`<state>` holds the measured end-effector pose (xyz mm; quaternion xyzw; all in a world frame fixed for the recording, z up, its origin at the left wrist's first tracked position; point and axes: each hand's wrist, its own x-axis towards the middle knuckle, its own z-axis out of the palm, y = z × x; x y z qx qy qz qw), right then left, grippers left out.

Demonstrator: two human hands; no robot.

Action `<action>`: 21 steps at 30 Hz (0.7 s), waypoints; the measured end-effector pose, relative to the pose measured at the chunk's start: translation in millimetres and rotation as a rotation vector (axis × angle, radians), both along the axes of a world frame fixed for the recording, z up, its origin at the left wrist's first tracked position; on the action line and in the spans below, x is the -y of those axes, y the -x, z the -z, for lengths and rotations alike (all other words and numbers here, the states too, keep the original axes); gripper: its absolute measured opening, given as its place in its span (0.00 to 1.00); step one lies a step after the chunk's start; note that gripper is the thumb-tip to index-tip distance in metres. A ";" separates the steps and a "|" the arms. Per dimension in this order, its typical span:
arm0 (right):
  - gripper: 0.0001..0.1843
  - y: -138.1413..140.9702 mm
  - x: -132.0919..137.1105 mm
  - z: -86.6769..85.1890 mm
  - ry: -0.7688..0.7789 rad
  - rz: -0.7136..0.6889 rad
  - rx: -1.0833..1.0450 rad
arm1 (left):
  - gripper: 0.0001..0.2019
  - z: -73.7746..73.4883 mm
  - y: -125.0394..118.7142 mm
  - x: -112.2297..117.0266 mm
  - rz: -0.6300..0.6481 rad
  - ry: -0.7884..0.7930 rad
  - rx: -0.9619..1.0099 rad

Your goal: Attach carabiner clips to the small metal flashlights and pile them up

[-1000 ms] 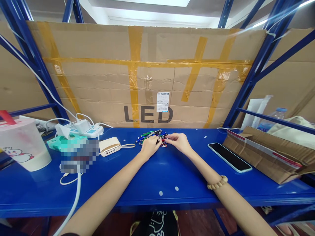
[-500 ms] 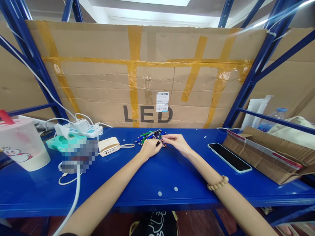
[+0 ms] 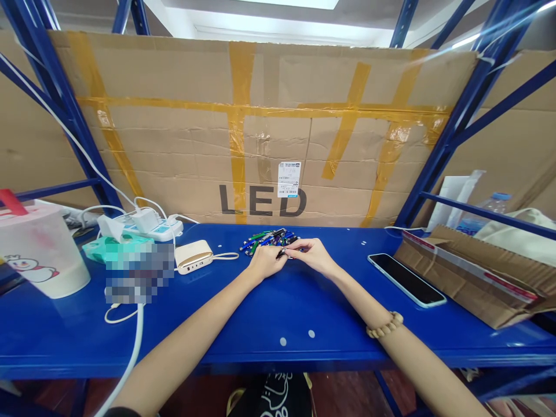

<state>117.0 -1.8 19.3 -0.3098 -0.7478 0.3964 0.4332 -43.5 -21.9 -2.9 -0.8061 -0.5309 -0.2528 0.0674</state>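
Note:
A pile of slim, shiny pen-like pieces [image 3: 269,235] in blue, green, black and silver lies near the back of the blue table. In front of it, my left hand [image 3: 266,262] is closed around a small black pen-like piece [image 3: 281,253], whose end pokes out by the thumb. My right hand [image 3: 313,255] meets it from the right, thumb and forefinger pinched at that end. Fingers cover most of the piece, so its exact kind is unclear, as is anything else small in the right fingertips.
Left of the pile sit a cream power bank [image 3: 194,257] with a strap, a power strip [image 3: 163,229], a green tissue pack [image 3: 115,246] and a plastic cup [image 3: 47,249]. At right are a phone [image 3: 406,280] and an open cardboard box [image 3: 464,278]. A cardboard sheet [image 3: 182,156] stands behind.
My right hand has shifted slightly left and down from the pile's edge, bringing its fingertips to the black piece in my left hand. The left hand stays nearly in place.

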 end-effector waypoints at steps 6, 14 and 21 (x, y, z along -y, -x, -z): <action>0.13 -1.8 0.7 -0.8 -0.100 0.007 0.072 | 0.11 -4.7 -0.5 2.0 -0.045 0.062 -0.061; 0.13 -5.5 -0.7 1.7 -0.148 0.033 0.230 | 0.12 -6.4 -2.5 1.6 -0.046 0.133 -0.171; 0.20 -6.3 4.8 3.3 -0.059 -0.108 0.343 | 0.11 -3.8 -0.9 1.0 -0.003 0.146 -0.245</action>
